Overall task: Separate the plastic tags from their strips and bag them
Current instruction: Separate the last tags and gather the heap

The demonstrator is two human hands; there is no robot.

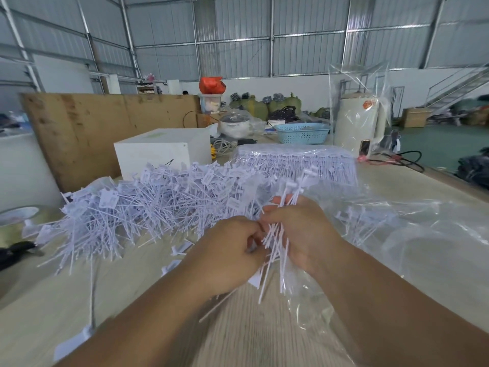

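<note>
My right hand (304, 234) grips a bundle of thin white plastic tags (277, 247), my left hand (232, 250) pinches one off; the loose white heap (132, 207) remains unbagged beside the clear plastic bag (423, 247).

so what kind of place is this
Probably a warehouse or small packing workshop: corrugated metal walls on steel framing, stuffed sacks stacked on the floor behind, and a worktable heaped with loose plastic tags.

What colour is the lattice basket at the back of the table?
Light blue: the basket shows clearly in the head view.
</note>
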